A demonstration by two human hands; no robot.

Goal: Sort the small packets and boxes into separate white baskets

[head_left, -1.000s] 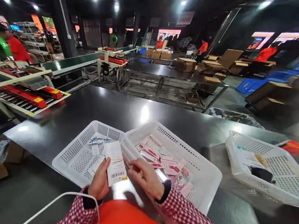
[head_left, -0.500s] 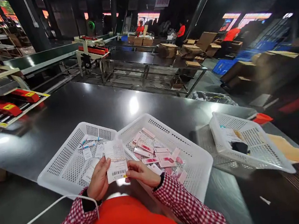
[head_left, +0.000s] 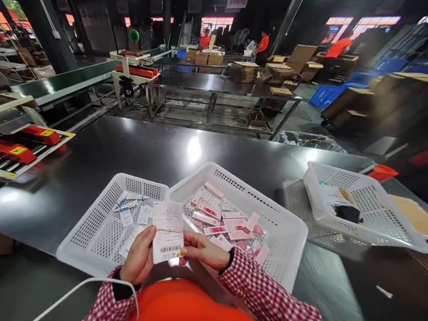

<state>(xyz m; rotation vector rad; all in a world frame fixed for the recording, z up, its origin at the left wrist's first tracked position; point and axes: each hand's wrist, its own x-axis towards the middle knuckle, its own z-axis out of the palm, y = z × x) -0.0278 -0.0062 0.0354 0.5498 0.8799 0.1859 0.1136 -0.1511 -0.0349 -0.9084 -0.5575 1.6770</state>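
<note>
Between my two hands is a stack of printed paper slips with a barcode near its lower edge and a thin band around its middle. My left hand grips its left side, thumb on the front. At the lower right corner, my right hand pinches it between thumb and fingers. Beyond my left hand, a white basket holds blue-and-white tubes and white paper tags. To the right, a second white basket contains several pink-and-white small boxes and clear packs with pink pieces.
A third white basket with mixed items stands at the right on the dark metal table. An orange-red object lies behind it. A white cable loops by my left arm. Conveyors, cardboard stacks and co-workers are farther off.
My hands still hold the slips in nearly the same place; the stack has tilted slightly. The whole view has shifted a little to the right.
</note>
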